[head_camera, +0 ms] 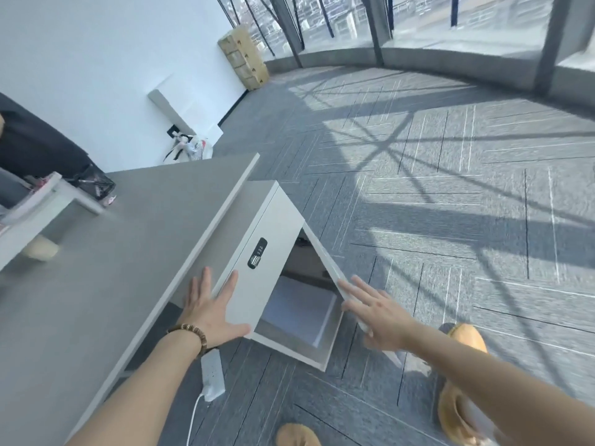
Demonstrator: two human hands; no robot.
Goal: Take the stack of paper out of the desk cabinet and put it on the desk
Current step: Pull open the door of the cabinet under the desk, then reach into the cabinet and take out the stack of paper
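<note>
- Two hands are at the cabinet (257, 252), which sits under the desk (112, 236) edge with its door (325, 255) swung out toward 1 o'clock.
- Your left hand (211, 312) lies flat with fingers spread on the cabinet's front edge beside the lock (257, 253); it grips nothing.
- Your right hand (378, 312) has its fingers stretched along the door's lower edge, touching it; whether they pinch the door or only push it, you cannot tell.
- The stack of paper (301, 309) lies flat inside the cabinet, at 5 o'clock from the lock, pale and partly in shadow.
- Risk: if you let the door go, it may swing back onto your reaching arm.
- Risk: the opening looks tight, so lifting the stack by one corner could fan or spill the top sheets.
- Risk: the power strip (212, 376) and its cord lie on the floor at 7 o'clock from the cabinet, near your feet; a step back could snag them.
</note>
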